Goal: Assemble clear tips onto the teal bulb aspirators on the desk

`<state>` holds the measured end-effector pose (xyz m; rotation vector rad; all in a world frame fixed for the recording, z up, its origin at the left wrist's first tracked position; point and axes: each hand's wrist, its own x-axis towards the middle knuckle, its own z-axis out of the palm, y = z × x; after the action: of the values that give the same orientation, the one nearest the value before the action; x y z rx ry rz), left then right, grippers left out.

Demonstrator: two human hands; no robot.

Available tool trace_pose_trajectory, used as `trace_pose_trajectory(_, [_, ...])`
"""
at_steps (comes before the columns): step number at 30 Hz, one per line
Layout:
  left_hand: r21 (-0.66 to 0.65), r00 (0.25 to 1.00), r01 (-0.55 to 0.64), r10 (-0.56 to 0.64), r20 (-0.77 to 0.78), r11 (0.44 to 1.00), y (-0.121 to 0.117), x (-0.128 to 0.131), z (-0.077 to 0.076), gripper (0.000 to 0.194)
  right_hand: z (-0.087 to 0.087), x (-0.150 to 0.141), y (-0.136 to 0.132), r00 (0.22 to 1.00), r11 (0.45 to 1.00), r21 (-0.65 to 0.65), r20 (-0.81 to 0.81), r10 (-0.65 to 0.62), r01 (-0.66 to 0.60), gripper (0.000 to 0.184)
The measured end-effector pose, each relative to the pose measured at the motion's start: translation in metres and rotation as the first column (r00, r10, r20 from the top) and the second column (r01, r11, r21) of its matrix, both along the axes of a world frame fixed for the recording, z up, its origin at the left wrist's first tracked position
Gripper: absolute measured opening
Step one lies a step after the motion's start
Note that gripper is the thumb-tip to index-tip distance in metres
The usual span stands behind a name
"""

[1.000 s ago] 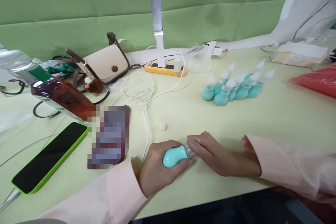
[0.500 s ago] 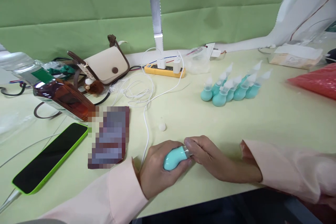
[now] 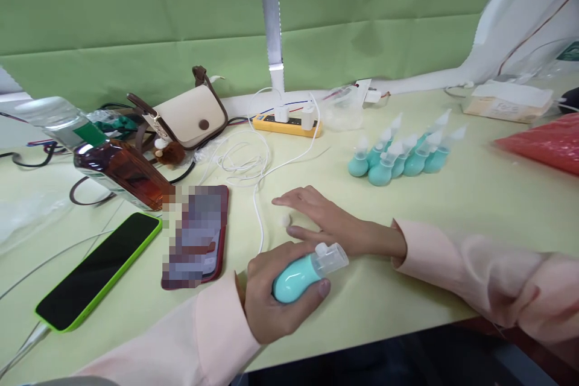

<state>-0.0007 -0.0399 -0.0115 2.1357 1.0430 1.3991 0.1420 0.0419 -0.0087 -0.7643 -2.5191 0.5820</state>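
Turquoise and glossy, a squeeze bulb (image 3: 296, 280) lies on its side in the left hand (image 3: 266, 298), which is clamped around its round body, the thumb along the near side. That grip seems meant to steady the bulb while leaving its translucent collar (image 3: 332, 259) free; the collar, with a small knob on its upper side, points out past the fingertips toward the person's right. The right hand (image 3: 335, 223) is open just beyond the collar, thumb and forefinger spread around a small white piece (image 3: 284, 220) on the table (image 3: 452, 211). Whether a fingertip touches it I can't tell; the piece probably sits there to be within easy reach of both hands.

Beyond the right hand, farther from the body, similar turquoise bulbs with pointed translucent tips (image 3: 380, 172) stand in a tight cluster, tips up, perhaps so that they prop one another. Past the left hand, a white cable (image 3: 259, 211) runs toward a yellow power strip (image 3: 287, 126). To the left of that hand lie a red-cased phone (image 3: 221, 253) and a green-cased phone (image 3: 99, 271), the latter with a cable at its near end, likely for charging; a tilted bottle of amber liquid (image 3: 131, 175) and a cream handbag (image 3: 187, 117) are farther off.
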Motion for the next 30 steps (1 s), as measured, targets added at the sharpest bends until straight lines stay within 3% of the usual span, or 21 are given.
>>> trace_pose_trajectory(4, [-0.01,1.0,0.008,-0.008,0.008,1.0,0.0,-0.001,-0.001,0.03,-0.013,-0.005,0.004,0.976,0.98,0.195,0.205,-0.066,0.026,0.029])
trace_pose_trajectory(8, [-0.036,1.0,-0.015,0.014,-0.014,0.999,0.0,-0.001,0.0,0.025,-0.014,-0.001,0.004,0.988,0.968,0.244,0.126,-0.091,0.058,0.019])
trace_pose_trajectory(11, [-0.056,0.997,-0.075,0.074,-0.023,0.996,0.001,-0.001,0.001,0.022,-0.004,0.008,0.003,0.988,0.993,0.102,-0.149,-0.048,0.063,0.015])
trace_pose_trajectory(14, [-0.088,0.993,-0.116,0.115,-0.016,0.989,0.003,-0.002,0.0,0.021,0.005,0.023,0.003,0.903,0.981,-0.186,-0.41,-0.131,0.057,0.012])
trace_pose_trajectory(17, [-0.123,0.988,-0.157,0.157,-0.011,0.98,0.006,-0.002,0.0,0.018,0.009,0.042,0.004,0.822,0.884,-0.467,-0.507,-0.259,-0.009,0.008])
trace_pose_trajectory(19, [-0.148,0.983,-0.181,0.181,-0.015,0.972,0.008,-0.001,0.0,0.016,0.009,0.053,0.002,0.796,0.801,-0.588,-0.534,-0.283,-0.11,0.005])
trace_pose_trajectory(23, [-0.187,0.981,-0.193,0.193,-0.018,0.963,0.011,0.002,0.004,0.014,0.007,0.062,-0.005,0.816,0.684,-0.689,-0.525,-0.244,-0.239,0.009])
trace_pose_trajectory(30, [-0.225,0.994,-0.112,0.109,-0.028,0.968,0.01,0.003,0.008,0.016,0.004,0.058,-0.01,0.871,0.67,-0.706,-0.455,-0.184,-0.228,0.016])
